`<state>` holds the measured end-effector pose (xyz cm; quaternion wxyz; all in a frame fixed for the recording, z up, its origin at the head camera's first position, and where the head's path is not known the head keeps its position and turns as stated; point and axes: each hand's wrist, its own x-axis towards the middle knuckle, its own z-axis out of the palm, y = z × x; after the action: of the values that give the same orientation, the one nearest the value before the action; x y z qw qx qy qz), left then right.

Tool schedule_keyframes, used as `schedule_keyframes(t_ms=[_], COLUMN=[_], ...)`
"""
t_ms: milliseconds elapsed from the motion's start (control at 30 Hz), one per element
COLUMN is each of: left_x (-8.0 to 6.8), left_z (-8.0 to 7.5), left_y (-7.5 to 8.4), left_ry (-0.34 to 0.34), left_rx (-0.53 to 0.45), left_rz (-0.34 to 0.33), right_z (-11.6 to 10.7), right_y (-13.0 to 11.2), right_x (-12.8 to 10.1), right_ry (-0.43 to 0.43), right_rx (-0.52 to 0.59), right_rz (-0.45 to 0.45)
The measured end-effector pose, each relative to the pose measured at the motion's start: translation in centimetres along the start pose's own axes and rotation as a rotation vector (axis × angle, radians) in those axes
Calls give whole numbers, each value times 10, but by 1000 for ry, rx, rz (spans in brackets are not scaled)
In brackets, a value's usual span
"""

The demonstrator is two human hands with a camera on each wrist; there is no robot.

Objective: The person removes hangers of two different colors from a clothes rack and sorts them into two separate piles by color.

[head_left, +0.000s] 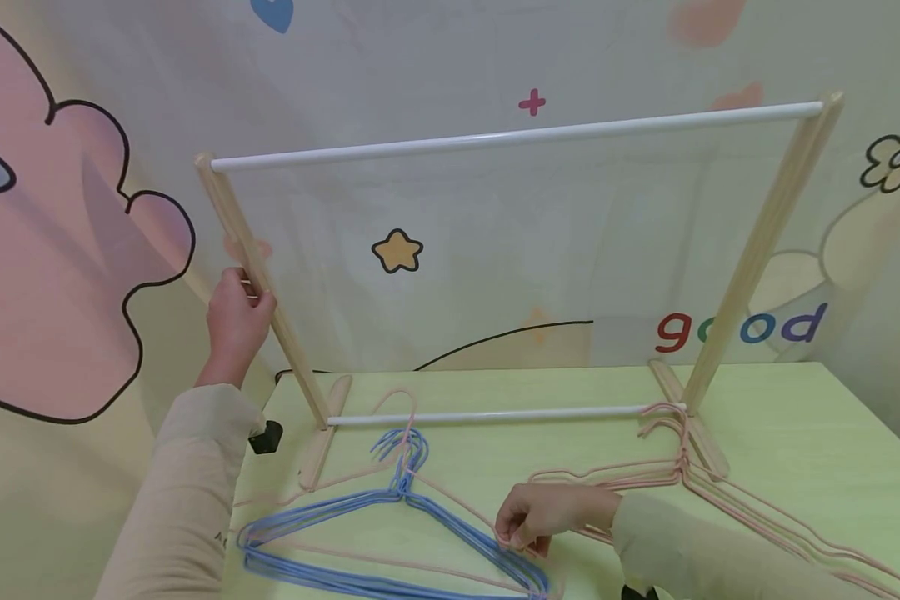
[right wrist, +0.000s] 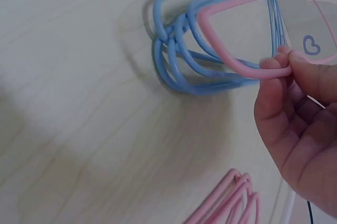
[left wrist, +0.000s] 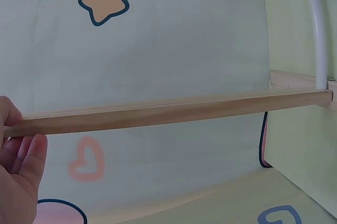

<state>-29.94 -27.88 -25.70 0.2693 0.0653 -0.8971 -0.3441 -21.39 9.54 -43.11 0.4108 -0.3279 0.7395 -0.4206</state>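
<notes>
A wooden rack with a white top bar (head_left: pixel 517 133) stands on the pale green table (head_left: pixel 795 417). My left hand (head_left: pixel 236 310) grips the rack's left post (head_left: pixel 258 267) about halfway up; the left wrist view shows the post (left wrist: pixel 158 111) running out from my hand (left wrist: pixel 21 166). Low at the table's front, my right hand (head_left: pixel 527 525) pinches one pink wire hanger (head_left: pixel 450 502) lying across a stack of blue hangers (head_left: pixel 330 512). Up close, my fingertips (right wrist: pixel 281 63) hold the pink hanger (right wrist: pixel 237 63) just above the blue hangers (right wrist: pixel 179 56).
A bundle of several pink hangers (head_left: pixel 675 471) lies by the rack's right foot, trailing off to the front right, also seen as pink hangers (right wrist: pixel 231 203). A lower white bar (head_left: pixel 495 414) joins the feet. A small black object (head_left: pixel 266 436) sits at the table's left corner. A cartoon wall backs it.
</notes>
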Motion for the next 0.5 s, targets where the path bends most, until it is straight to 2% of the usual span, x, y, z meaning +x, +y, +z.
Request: schedule_keyframes(t_ms=[267, 500], left_x=[2, 0], left_z=[2, 1], left_y=[0, -1], left_ry=[4, 1], left_rx=[-4, -9], left_rz=[-7, -4], right_z=[7, 2], right_y=[7, 16], right_x=[-5, -29], right_ry=[-6, -36], right_rx=[42, 12], right_rz=[12, -49])
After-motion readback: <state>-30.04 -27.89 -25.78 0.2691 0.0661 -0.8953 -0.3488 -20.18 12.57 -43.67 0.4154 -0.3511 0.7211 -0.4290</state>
